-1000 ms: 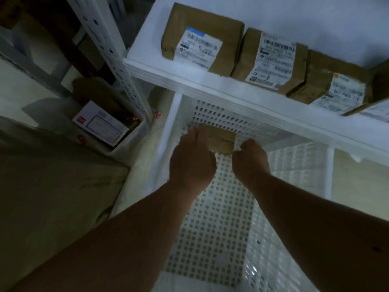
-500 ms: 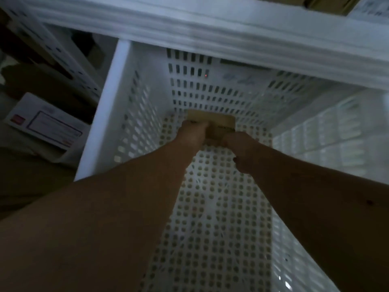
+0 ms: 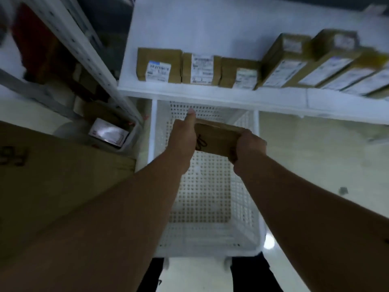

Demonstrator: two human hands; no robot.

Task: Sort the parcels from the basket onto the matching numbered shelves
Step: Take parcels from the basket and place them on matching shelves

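Holding last visible flat brown cardboard parcel [image 3: 214, 140] between left hand [image 3: 183, 137] and right hand [image 3: 248, 147] above white perforated plastic basket [image 3: 207, 199], awaiting shelving beside shelved brown parcels [image 3: 201, 69].

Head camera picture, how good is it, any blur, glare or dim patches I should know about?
Head view: dim overall, with a bluish cast; the parcels on the white shelf smear with motion blur toward the right, their labels unreadable; a small glare spot shines on the floor beside the basket; wide-angle bending curves the shelf edge; the held parcel shows a dark handwritten mark, too blurred to read.
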